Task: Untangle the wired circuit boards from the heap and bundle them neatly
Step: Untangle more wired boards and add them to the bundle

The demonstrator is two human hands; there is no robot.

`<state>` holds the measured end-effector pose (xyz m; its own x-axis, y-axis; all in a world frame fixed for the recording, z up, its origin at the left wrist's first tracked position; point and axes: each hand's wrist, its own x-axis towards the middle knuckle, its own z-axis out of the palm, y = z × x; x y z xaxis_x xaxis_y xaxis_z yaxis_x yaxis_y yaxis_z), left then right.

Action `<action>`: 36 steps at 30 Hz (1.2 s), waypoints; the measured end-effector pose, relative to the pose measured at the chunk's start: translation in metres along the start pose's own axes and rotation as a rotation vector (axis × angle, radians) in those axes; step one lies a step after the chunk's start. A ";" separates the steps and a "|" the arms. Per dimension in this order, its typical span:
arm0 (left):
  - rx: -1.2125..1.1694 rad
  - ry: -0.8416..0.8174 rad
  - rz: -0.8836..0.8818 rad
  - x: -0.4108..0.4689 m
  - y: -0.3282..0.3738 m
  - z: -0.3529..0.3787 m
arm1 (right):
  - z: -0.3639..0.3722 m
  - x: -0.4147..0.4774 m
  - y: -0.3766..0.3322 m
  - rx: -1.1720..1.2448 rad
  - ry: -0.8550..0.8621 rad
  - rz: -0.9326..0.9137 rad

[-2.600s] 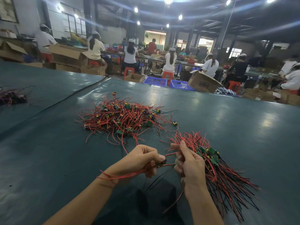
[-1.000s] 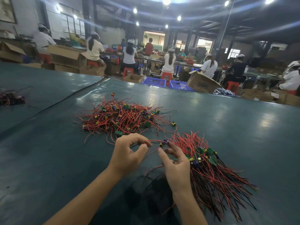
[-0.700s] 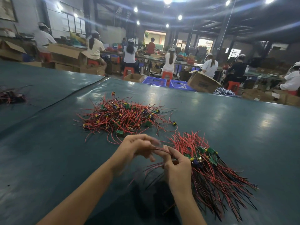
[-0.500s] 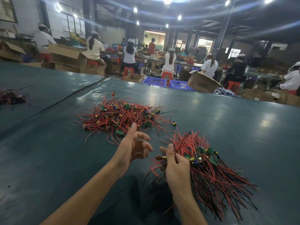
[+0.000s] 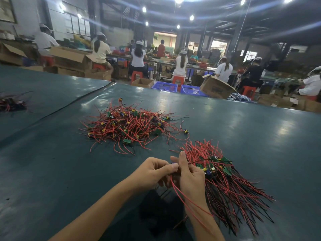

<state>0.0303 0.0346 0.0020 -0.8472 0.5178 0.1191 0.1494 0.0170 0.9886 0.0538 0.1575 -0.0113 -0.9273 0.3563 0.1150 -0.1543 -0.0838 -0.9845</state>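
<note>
Left hand (image 5: 151,173) and right hand (image 5: 190,178), fingers curled, pinch one wired board (image 5: 173,164) by tabletop (image 5: 52,171) near edge; bundle (image 5: 225,186) just beside, heap (image 5: 128,127) beyond.

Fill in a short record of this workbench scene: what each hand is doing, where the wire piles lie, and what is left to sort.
Left hand: fingers pinch a wired board
Right hand: grips red wires, seemingly the same board's, which trail down past the wrist
Tangled heap: on the table, beyond the hands, not yet sorted
Sorted bundle: right of the hands, wires fanned toward the person
Far pile: small, at the left edge
</note>
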 end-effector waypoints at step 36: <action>0.003 0.036 -0.054 -0.002 0.010 -0.011 | 0.003 -0.005 -0.008 0.049 -0.084 0.005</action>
<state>0.0278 0.0246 0.0128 -0.8718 0.4850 0.0685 0.1040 0.0466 0.9935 0.0585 0.1536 -0.0038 -0.9530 0.2769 0.1228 -0.1642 -0.1315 -0.9776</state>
